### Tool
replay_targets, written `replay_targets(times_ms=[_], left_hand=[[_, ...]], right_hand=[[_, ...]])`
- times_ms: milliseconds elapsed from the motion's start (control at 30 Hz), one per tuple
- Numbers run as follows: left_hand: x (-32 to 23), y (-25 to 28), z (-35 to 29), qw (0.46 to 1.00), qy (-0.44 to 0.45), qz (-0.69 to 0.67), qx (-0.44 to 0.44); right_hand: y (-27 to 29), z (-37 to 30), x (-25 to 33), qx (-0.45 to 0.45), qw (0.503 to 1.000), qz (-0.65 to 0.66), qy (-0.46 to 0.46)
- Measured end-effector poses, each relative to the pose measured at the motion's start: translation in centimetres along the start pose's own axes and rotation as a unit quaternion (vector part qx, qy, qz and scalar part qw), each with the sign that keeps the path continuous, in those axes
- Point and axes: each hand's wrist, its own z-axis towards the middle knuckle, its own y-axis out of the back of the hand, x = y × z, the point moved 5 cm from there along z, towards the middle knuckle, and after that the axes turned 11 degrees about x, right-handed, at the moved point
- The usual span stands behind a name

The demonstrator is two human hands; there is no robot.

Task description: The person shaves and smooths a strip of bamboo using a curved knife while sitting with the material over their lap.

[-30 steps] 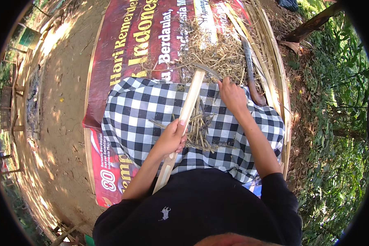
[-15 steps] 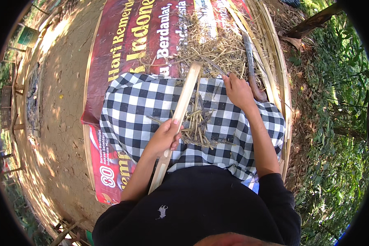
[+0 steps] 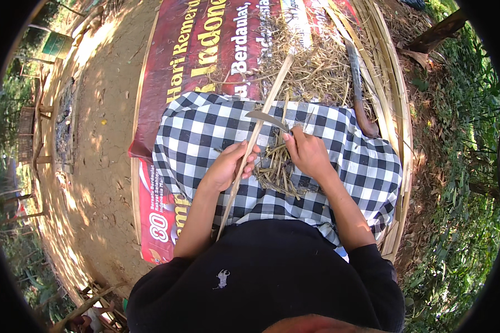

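Observation:
A long, pale strip of split bamboo or wood (image 3: 272, 93) slants from my waist across my lap, its far end over the banner. My left hand (image 3: 228, 166) is closed around the strip near its middle. In my right hand (image 3: 310, 154) is a small curved knife (image 3: 269, 119), its handle mostly hidden by the fingers. The blade points left and crosses the strip just beyond my left hand; whether it cuts in, I cannot tell. A black-and-white checked cloth (image 3: 197, 130) covers my lap, with thin shavings (image 3: 280, 175) heaped between my hands.
A red printed banner (image 3: 216, 53) lies under me, with a pile of straw-like shavings (image 3: 316, 77) at its far right. Beside that rests a long blade with a wooden handle (image 3: 363, 119). Long strips (image 3: 393, 100) line the right edge. Dirt ground (image 3: 103, 144) stretches left; green plants (image 3: 461, 150) grow right.
My right hand has come left and nearer, bringing the knife across the strip. The strip now shows a narrower side. My left hand has slid a little farther from my body, still gripping.

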Motion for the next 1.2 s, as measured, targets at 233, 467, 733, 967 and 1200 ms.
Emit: replay_targets(times_ms=[233, 467, 733, 967, 1200], left_hand=[[0.4, -0.9, 1.0, 0.997, -0.051, 0.051, 0.023], [1.4, -1.7, 1.6, 0.968, -0.018, -0.174, 0.182], [1.5, -1.4, 1.6, 0.983, 0.005, -0.116, 0.140], [2.7, -1.0, 1.4, 0.984, 0.012, -0.114, 0.133], [2.8, -0.3, 1.9, 0.980, 0.003, -0.148, 0.135]], right_hand=[[-0.2, -0.2, 1.3, -0.027, 0.996, -0.074, 0.028], [1.3, 1.3, -2.4, -0.078, 0.991, -0.079, -0.072], [-0.2, 1.5, -0.7, -0.114, 0.981, -0.158, -0.010], [0.0, 3.7, -4.7, -0.143, 0.967, -0.201, -0.067], [-0.8, 4.7, -5.3, -0.141, 0.964, -0.208, -0.084]])
